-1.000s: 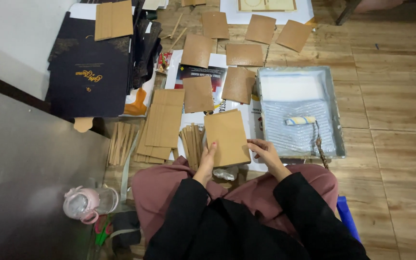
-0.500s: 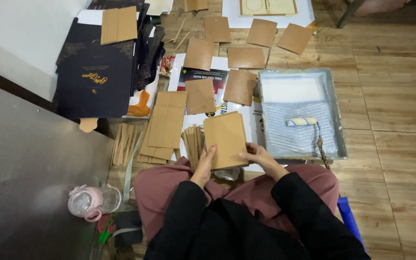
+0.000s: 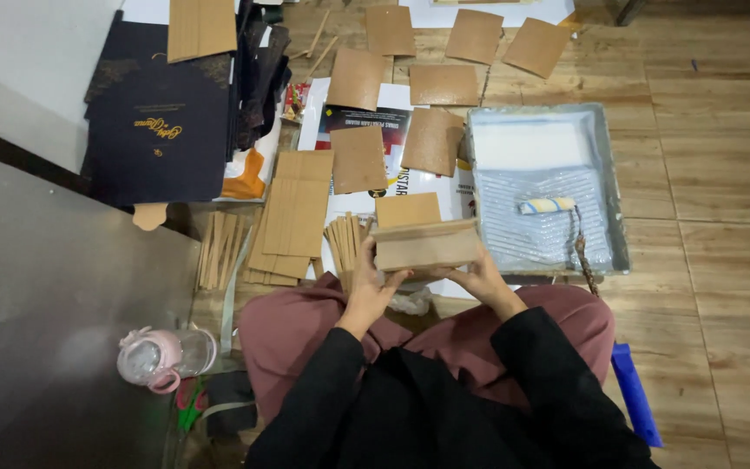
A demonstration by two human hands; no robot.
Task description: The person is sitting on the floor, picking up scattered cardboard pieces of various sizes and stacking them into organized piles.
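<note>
Cardboard stack (image 3: 425, 245) sits over our lap, gripped between both hands: our left hand (image 3: 371, 287) clasps its left end, thumb on the near face, and our right hand (image 3: 479, 276) holds the right end from beneath. Just beyond, on the floor, lie thin strips (image 3: 345, 243) and flat brown sheets (image 3: 292, 217). To the right sits a paint tray (image 3: 618, 182) with a small roller (image 3: 547, 206). A pink bottle (image 3: 162, 358) lies near left.
</note>
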